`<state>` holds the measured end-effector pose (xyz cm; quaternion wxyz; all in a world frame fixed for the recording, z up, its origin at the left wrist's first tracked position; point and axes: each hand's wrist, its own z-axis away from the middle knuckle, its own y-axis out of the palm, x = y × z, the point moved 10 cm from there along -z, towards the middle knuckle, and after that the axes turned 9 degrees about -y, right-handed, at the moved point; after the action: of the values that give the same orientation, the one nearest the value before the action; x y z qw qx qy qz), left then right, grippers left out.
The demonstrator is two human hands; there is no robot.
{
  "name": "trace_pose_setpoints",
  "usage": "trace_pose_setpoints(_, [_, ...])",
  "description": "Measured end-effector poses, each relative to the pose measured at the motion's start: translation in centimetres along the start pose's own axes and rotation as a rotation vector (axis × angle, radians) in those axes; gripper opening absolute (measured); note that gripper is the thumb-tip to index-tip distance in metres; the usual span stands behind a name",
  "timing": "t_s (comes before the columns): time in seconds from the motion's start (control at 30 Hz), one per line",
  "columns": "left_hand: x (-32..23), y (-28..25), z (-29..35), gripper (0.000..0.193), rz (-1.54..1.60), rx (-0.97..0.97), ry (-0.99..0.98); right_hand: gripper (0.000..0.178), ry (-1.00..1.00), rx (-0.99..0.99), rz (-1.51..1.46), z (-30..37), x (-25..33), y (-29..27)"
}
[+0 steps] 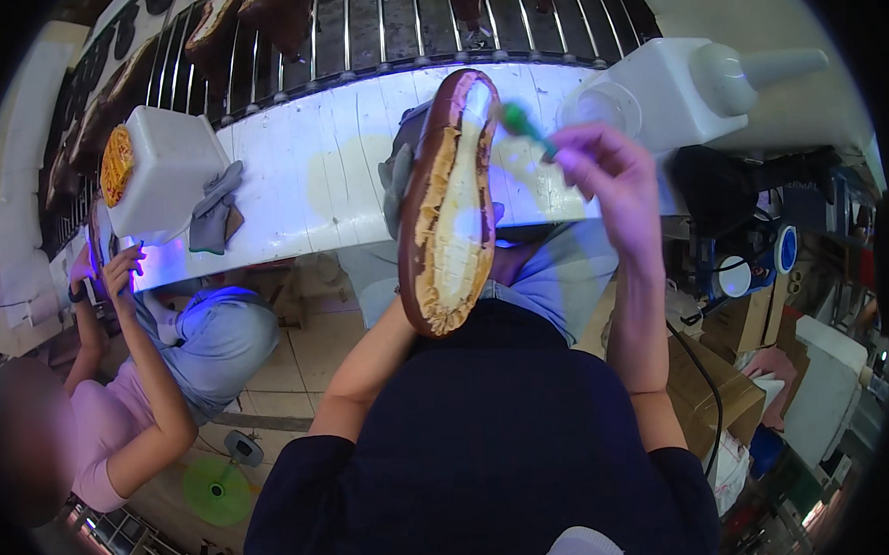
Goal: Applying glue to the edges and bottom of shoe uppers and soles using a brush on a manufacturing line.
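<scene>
In front of me a brown leather shoe upper (447, 218), pulled over a last, is held with its sole side up and its toe toward me. Its folded edge is tan and gathered in pleats around a pale insole. My left hand (500, 214) is closed on it from behind, mostly hidden by the shoe. My right hand (598, 162) pinches a green-handled brush (523, 122). The brush tip, blurred by motion, is beside the far end of the sole; whether it touches, I cannot tell. A grey cloth or glove (396, 190) shows at the shoe's left edge.
A white bench (293, 205) runs across, with a metal-bar rack (384, 32) of shoe uppers behind it. On it are a white squeeze bottle (694, 83), a white container (172, 170) and a grey glove (216, 213). A co-worker (123, 420) sits left; cardboard boxes (712, 385) stand right.
</scene>
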<state>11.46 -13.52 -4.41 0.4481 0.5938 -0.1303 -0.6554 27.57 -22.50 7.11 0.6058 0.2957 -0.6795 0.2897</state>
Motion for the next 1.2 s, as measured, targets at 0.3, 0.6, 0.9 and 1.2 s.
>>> trace_pose_setpoints(0.3, [2.8, 0.1, 0.2, 0.047, -0.042, 0.29, -0.093, 0.012, -0.215, 0.149, 0.176, 3.7, 3.0, 5.4])
trace_pose_setpoints(0.6, [8.3, -9.3, -2.4, 0.053, 0.346, -0.214, 0.05, 0.007, -0.146, -0.074, 0.305, 1.7, -0.8, 2.7])
trace_pose_setpoints(0.9, [2.0, -4.3, -0.7, 0.057, -0.199, -0.031, 0.297, 0.017, -0.145, -0.25, 0.645, -4.3, -3.9, -1.3])
trace_pose_setpoints(1.2, [-5.6, 2.4, 3.7, 0.07, -1.088, -0.428, 1.233, 0.013, -0.006, 0.013, 0.286, -2.5, -4.0, 0.3])
